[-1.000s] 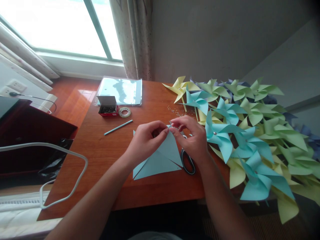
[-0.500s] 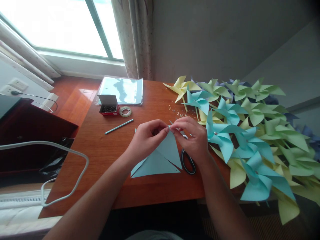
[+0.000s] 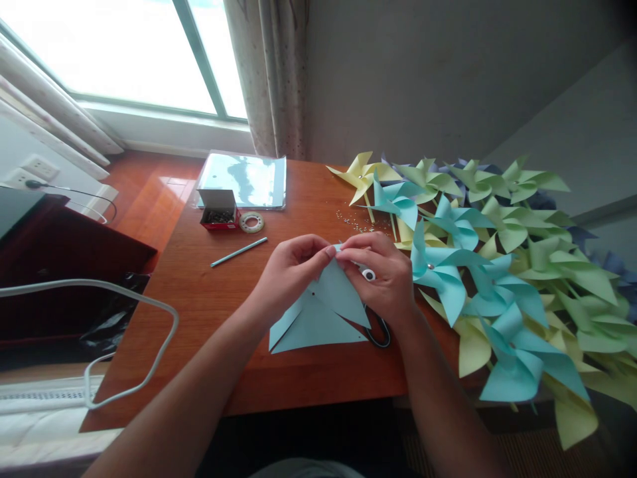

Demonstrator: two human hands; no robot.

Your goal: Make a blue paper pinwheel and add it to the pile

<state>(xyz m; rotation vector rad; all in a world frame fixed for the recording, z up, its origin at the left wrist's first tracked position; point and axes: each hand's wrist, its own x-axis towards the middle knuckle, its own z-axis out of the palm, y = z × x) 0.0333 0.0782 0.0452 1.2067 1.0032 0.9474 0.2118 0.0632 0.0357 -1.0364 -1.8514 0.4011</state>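
A light blue sheet of paper (image 3: pixel 318 328), slit in from its corners and with small punched holes, lies in front of me with its far side lifted. My left hand (image 3: pixel 301 269) pinches a far edge of this paper between thumb and fingers. Close against it, my right hand (image 3: pixel 381 265) pinches the same edge, the two sets of fingertips almost meeting. Partly under my right hand are scissors (image 3: pixel 382 332) with dark handles. Whether a small part sits between the fingertips I cannot tell.
Finished blue, green and yellow pinwheels (image 3: pixel 448 272) crowd the right side. Small metal bits (image 3: pixel 358 222) are scattered behind my hands. To the left lie a blue paper stick (image 3: pixel 239 252), a tape roll (image 3: pixel 251 222), an open red box (image 3: pixel 219 216) and packed sheets (image 3: pixel 249 176).
The sheet has shifted slightly right and turned, with its far flap lifted more between my fingertips. A hole near its middle now shows, and the scissors are more covered.
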